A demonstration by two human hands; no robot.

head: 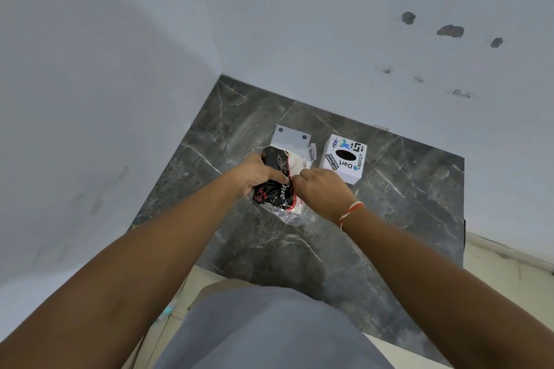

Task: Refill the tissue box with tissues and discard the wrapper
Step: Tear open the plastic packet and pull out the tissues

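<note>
A dark marble table (389, 219) fills a corner between pale walls (90, 69), seen from above by the person standing at its near edge. Near the table's middle, both hands grip a pack of tissues (277, 180) in a black, red and white wrapper (269, 193), its clear plastic end trailing on the table. The left hand (254, 175) curls closed around the pack's left side; the right hand (322, 189), a red-and-white thread (350, 209) at its wrist, pinches the wrapper's right edge. Just beyond lies a white panel (292, 139). To the right stands the white tissue box (343, 159), its oval opening up.
</note>
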